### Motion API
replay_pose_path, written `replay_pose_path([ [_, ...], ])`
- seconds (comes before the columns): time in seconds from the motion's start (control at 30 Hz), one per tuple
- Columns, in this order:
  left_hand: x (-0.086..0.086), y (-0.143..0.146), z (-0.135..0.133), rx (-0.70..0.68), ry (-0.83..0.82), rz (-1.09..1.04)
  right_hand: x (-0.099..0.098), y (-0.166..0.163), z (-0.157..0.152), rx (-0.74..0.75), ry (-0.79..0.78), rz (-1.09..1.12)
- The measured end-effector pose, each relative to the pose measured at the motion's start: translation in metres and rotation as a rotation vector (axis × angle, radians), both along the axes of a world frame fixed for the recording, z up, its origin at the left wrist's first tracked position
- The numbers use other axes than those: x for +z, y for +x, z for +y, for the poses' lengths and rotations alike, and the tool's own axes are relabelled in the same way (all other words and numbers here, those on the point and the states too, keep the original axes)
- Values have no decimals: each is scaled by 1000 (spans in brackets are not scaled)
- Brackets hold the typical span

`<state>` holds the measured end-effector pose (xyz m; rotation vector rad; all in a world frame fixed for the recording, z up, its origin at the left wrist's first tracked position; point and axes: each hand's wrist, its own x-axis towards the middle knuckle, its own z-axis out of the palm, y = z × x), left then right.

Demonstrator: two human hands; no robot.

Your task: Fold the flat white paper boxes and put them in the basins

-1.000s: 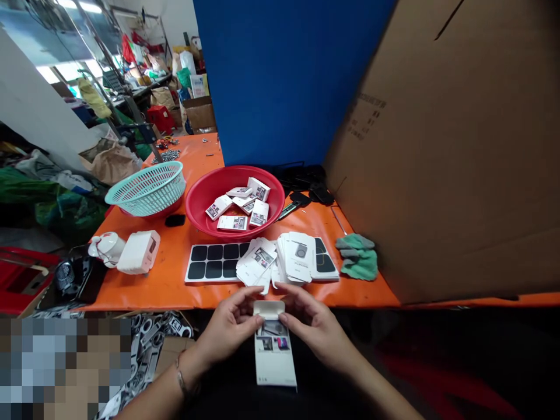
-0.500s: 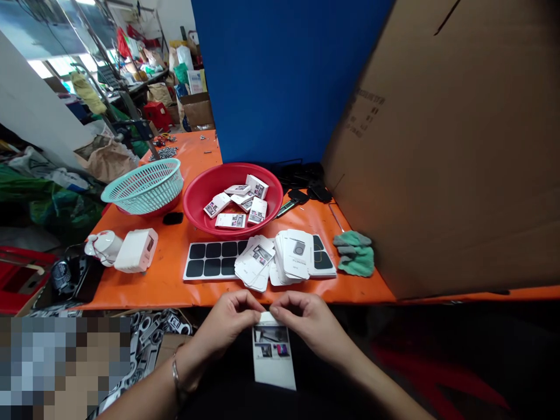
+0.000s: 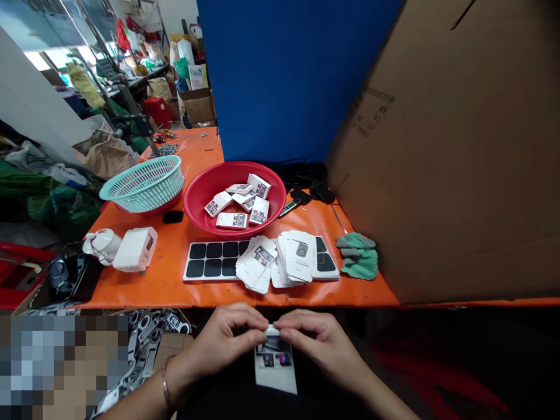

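White flap (image 3: 272, 331), open a second ago, is folded down now, left hand (image 3: 227, 341) and right hand (image 3: 319, 344) both pinching the carton (image 3: 275, 373) top, closure looking nearly done.

Bright even daylight from upper left, wide-angle bending at edges, lower-left corner pixelated.

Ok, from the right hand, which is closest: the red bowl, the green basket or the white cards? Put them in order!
1. White cards, just ahead of the right hand holding the white box.
2. Red bowl, behind the cards.
3. Green basket, farther back on the left.
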<state>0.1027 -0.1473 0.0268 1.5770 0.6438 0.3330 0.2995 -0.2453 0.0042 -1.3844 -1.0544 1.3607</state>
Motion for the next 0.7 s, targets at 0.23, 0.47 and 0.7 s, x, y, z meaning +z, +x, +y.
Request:
replay_pose_path([
  [0.23,-39,-11,25,440,57,18,15,33,56,-124,-5,-37],
  [0.47,-94,38,72,300,752,264,12,34,153,-206,21,-497],
  [0.7,-114,54,70,197,847,404,-40,16,163,-97,-224,-755],
])
